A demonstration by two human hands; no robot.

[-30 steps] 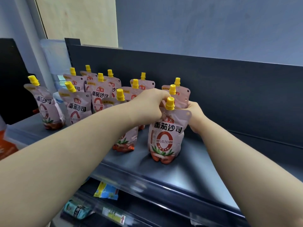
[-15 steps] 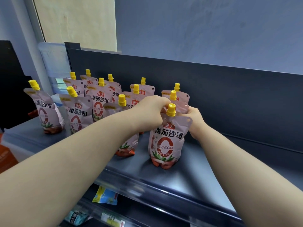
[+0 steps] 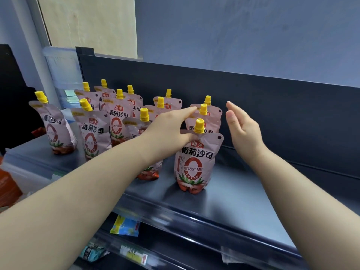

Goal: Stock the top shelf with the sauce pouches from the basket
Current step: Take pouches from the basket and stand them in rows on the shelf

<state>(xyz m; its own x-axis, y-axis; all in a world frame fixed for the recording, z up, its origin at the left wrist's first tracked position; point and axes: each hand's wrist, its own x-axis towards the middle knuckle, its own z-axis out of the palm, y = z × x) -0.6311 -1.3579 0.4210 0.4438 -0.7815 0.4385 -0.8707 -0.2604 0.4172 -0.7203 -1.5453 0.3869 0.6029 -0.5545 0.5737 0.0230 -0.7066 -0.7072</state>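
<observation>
With the left hand (image 3: 171,129) and right hand (image 3: 243,131) both open, holding nothing, a bump could tip the soft pink yellow-capped sauce pouch (image 3: 196,162).

Soft, even light is falling on everything, not very bright. A pale shine is glinting on the shelf edge (image 3: 165,209) below the left hand (image 3: 169,131). The space under it is looking dim and fuzzy. Straight lines are bending out past the right hand (image 3: 243,131).
</observation>
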